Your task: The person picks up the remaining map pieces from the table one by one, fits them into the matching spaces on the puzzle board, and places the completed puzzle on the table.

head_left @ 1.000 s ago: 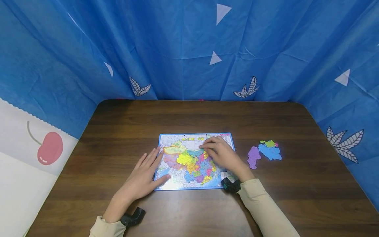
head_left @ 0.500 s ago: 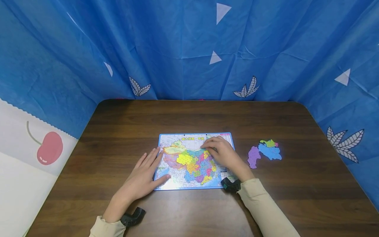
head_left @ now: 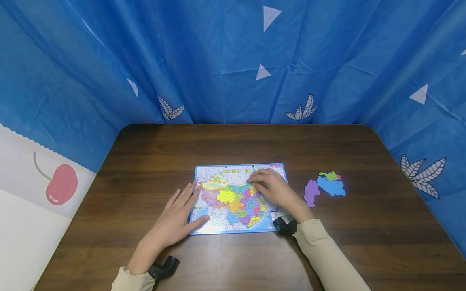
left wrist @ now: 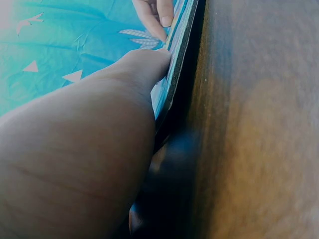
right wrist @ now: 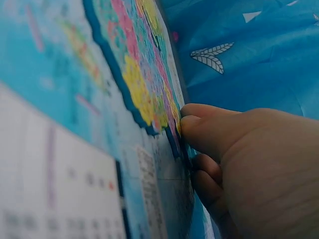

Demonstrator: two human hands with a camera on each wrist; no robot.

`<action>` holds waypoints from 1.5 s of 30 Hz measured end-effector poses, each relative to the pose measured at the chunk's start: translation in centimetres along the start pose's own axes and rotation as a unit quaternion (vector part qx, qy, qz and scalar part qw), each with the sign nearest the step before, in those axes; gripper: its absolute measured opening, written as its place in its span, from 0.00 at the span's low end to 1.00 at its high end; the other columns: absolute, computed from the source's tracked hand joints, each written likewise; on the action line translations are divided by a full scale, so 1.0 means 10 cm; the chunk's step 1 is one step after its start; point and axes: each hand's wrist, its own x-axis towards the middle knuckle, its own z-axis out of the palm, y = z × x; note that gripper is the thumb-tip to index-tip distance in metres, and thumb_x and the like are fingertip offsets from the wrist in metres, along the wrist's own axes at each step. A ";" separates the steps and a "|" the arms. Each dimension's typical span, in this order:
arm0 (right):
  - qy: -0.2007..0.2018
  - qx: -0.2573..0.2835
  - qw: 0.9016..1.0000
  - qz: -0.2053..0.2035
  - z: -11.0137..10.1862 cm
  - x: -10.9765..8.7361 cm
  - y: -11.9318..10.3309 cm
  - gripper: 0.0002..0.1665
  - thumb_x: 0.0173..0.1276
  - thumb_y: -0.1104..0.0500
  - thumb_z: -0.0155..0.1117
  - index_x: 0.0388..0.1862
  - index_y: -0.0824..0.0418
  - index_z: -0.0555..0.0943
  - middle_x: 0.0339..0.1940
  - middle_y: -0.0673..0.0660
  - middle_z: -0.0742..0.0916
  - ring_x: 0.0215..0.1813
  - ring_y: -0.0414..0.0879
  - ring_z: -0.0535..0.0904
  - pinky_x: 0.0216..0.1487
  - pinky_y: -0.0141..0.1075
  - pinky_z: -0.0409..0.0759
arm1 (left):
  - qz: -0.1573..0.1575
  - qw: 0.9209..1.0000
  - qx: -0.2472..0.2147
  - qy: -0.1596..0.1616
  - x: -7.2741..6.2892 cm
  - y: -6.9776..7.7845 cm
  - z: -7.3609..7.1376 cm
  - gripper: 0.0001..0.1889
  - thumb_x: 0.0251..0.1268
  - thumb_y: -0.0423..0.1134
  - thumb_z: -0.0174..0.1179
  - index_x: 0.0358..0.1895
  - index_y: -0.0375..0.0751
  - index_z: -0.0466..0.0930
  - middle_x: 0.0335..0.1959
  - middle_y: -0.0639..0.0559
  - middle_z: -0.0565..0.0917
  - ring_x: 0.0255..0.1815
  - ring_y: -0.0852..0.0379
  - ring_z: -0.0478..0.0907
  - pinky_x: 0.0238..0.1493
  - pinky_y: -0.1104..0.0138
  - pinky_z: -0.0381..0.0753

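Head cam: above the near side of the dark brown wood-grain desk (head_left: 346, 242), facing forward and down; widest and farthest view. Left wrist cam: very close and low, looking along the left-hand grip (left wrist: 114, 119) and the edge of the thin rectangular blue-rimmed map board (head_left: 218, 226); frame rolled, desk at right. Right wrist cam: likewise close and low, skimming the board's printed face toward the right-hand grip (right wrist: 229, 144); frame rolled, board at left. Shared by all three: board, right-hand grip, blue cloth curtain with white triangles (head_left: 225, 89). Head and left wrist also share desk and left-hand grip.
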 end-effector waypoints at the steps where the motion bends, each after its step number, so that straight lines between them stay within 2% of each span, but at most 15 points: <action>1: -0.002 0.000 1.000 0.002 0.00 0.00 0.00 0.13 0.71 0.60 0.71 0.52 0.51 0.90 0.56 0.50 0.88 0.63 0.50 0.79 0.66 0.49 0.80 | 0.000 1.000 0.000 0.001 0.00 0.00 0.00 0.50 0.68 0.71 0.55 0.83 0.42 0.55 0.86 0.46 0.51 0.86 0.45 0.47 0.83 0.44 0.44; 11: -0.013 -0.007 1.000 -0.015 -0.02 -0.03 0.00 0.15 0.71 0.60 0.71 0.55 0.53 0.89 0.59 0.51 0.87 0.67 0.52 0.78 0.69 0.52 0.77 | 0.006 1.000 -0.005 0.005 -0.01 0.01 0.00 0.50 0.69 0.71 0.55 0.83 0.42 0.55 0.86 0.46 0.51 0.86 0.44 0.48 0.82 0.43 0.45; 23: -0.015 0.003 1.000 -0.012 -0.03 -0.09 0.00 0.17 0.72 0.57 0.71 0.59 0.51 0.87 0.61 0.50 0.86 0.68 0.49 0.79 0.70 0.49 0.78 | 0.001 1.000 -0.006 0.002 -0.01 0.00 0.01 0.49 0.69 0.71 0.54 0.83 0.42 0.55 0.86 0.46 0.51 0.86 0.44 0.48 0.83 0.43 0.45; 29: -0.007 0.014 1.000 -0.010 -0.04 -0.14 -0.01 0.19 0.72 0.57 0.71 0.61 0.51 0.86 0.62 0.50 0.86 0.68 0.49 0.79 0.69 0.49 0.78 | -0.004 1.000 -0.006 -0.006 -0.01 -0.01 0.00 0.50 0.68 0.72 0.54 0.83 0.43 0.54 0.86 0.47 0.49 0.86 0.46 0.46 0.83 0.45 0.43; 37: 0.008 0.021 1.000 -0.015 -0.08 -0.22 0.01 0.21 0.72 0.56 0.71 0.63 0.52 0.84 0.63 0.51 0.86 0.70 0.51 0.79 0.69 0.51 0.78 | 0.003 1.000 -0.007 0.007 -0.01 -0.01 0.01 0.49 0.69 0.71 0.54 0.83 0.42 0.55 0.86 0.46 0.50 0.86 0.45 0.48 0.83 0.44 0.44; 45: 0.019 0.015 1.000 0.003 -0.13 -0.31 0.04 0.22 0.72 0.56 0.71 0.64 0.51 0.83 0.64 0.51 0.85 0.71 0.52 0.78 0.70 0.53 0.77 | 0.004 1.000 -0.007 0.006 -0.02 -0.01 0.01 0.50 0.69 0.71 0.55 0.83 0.42 0.54 0.86 0.46 0.50 0.86 0.45 0.48 0.83 0.43 0.45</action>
